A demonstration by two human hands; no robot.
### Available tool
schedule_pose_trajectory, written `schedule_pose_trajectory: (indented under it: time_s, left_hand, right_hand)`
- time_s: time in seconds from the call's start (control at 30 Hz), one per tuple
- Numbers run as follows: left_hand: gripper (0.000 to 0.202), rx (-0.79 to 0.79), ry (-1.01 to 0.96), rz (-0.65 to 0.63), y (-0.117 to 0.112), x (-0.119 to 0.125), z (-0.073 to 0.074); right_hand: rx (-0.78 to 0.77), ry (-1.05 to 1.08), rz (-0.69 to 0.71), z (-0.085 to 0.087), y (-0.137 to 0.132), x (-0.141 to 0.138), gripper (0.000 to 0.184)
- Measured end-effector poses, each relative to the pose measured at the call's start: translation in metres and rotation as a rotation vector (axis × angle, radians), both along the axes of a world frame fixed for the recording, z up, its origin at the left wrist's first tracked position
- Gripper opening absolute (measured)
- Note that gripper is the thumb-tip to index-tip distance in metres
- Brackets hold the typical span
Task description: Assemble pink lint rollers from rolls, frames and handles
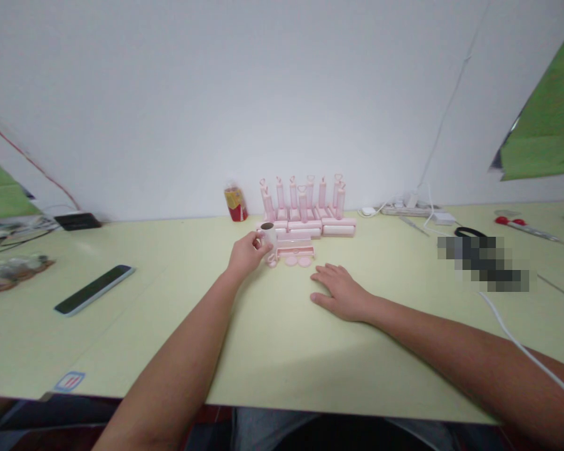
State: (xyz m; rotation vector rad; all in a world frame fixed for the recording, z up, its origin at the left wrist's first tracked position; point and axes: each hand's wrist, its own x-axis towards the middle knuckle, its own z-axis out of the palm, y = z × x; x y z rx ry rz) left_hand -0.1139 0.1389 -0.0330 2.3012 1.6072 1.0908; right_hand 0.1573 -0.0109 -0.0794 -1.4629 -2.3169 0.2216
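Note:
My left hand (248, 254) is closed around a small white lint-roller paper roll (269, 235), which stands upright with its dark hollow core showing at the top. My right hand (339, 292) lies on the table, fingers spread, with nothing in it. Between the hands sits an opened pink case (295, 252), and flat pink round pieces (297, 261) lie in front of it. A pink loop-ended piece (272, 260) is just below the white roll. Behind stand several pink lint-roller handles (302, 205) with loops on top, beside closed pink cases (338, 228) lying flat.
A red and yellow packet (235, 203) stands against the wall. Phones lie at the left (94, 289) and back left (78, 221). A power strip (407, 208), red-handled scissors (517, 223) and a pixelated dark item (486, 263) are on the right. A white cable (507, 329) crosses my right arm.

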Motion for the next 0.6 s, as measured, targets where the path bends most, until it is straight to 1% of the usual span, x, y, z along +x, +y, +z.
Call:
schedule_pose_trajectory:
  time_s: [0.1, 0.17, 0.2, 0.27, 0.3, 0.37, 0.4, 0.47, 0.53, 0.6]
  left_hand:
    - [0.039, -0.018, 0.010, 0.009, -0.002, 0.000, 0.002]
    - [0.040, -0.032, 0.012, 0.015, -0.004, -0.001, 0.004]
    - [0.040, -0.038, 0.014, 0.017, -0.005, -0.001, 0.005]
    - [0.043, -0.050, 0.019, 0.014, -0.008, 0.000, 0.008]
    - [0.045, -0.053, 0.019, 0.016, -0.010, 0.000, 0.010]
    - [0.049, -0.034, 0.007, 0.045, -0.015, 0.003, 0.016]
    - [0.051, -0.002, -0.007, 0.074, -0.019, 0.004, 0.020]
    - [0.051, 0.106, -0.052, 0.130, -0.026, 0.007, 0.027]
    - [0.045, 0.227, -0.101, 0.142, -0.034, 0.011, 0.034]
    - [0.038, 0.306, -0.142, 0.112, -0.041, 0.013, 0.039]
  right_hand:
    - [0.029, 0.029, 0.038, -0.001, 0.003, 0.001, 0.055]
    - [0.083, 0.102, 0.022, 0.001, 0.011, 0.004, 0.048]
    - [0.116, 0.146, -0.018, 0.003, 0.018, 0.007, 0.042]
    - [0.186, 0.226, -0.161, 0.010, 0.037, 0.017, 0.029]
    - [0.214, 0.241, -0.232, 0.015, 0.049, 0.024, 0.027]
    - [0.268, 0.260, -0.386, 0.028, 0.076, 0.041, 0.031]
    - [0.288, 0.266, -0.464, 0.034, 0.091, 0.050, 0.036]
    - [0.300, 0.267, -0.590, 0.043, 0.117, 0.065, 0.046]
    - [0.275, 0.245, -0.646, 0.046, 0.138, 0.075, 0.052]
    - [0.235, 0.202, -0.622, 0.043, 0.150, 0.082, 0.052]
